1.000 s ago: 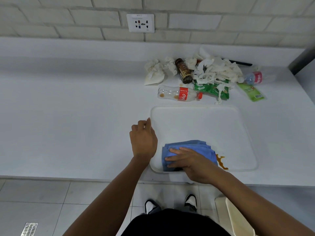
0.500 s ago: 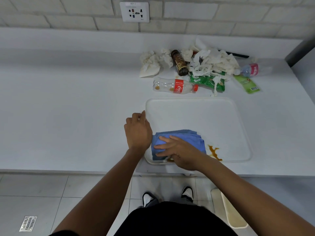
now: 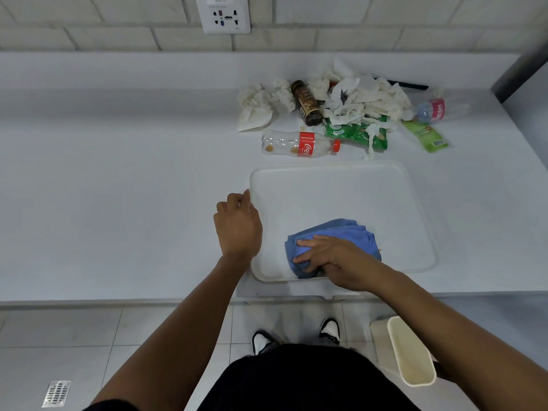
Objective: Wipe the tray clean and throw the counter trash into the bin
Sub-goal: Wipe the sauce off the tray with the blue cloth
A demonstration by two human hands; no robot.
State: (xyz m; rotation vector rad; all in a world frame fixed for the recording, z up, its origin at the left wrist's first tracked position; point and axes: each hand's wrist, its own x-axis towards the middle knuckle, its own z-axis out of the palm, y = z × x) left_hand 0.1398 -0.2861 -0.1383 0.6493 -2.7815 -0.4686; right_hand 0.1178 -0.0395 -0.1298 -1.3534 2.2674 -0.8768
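A white tray (image 3: 326,191) lies on the white counter near its front edge. On the tray's near part my right hand (image 3: 335,259) presses a folded blue cloth (image 3: 353,231) with spread fingers. My left hand (image 3: 237,226) rests on the counter against the tray's left rim, fingers curled and thumb touching the rim. Behind the tray lies the trash: a cola bottle (image 3: 299,143), a brown bottle (image 3: 308,105), crumpled tissues (image 3: 367,97), green wrappers (image 3: 355,133) and a clear bottle with a pink label (image 3: 439,109). A cream bin (image 3: 410,354) stands on the floor at lower right.
A black stick-like item (image 3: 406,84) lies behind the tissues by the back ledge. A wall socket (image 3: 226,14) sits above the counter. A dark edge (image 3: 522,69) bounds the counter's right end. A floor drain (image 3: 56,393) is at lower left.
My right hand has slid the blue cloth to the right, over the brown stain that showed beside it. My left hand has stayed at the tray's left rim.
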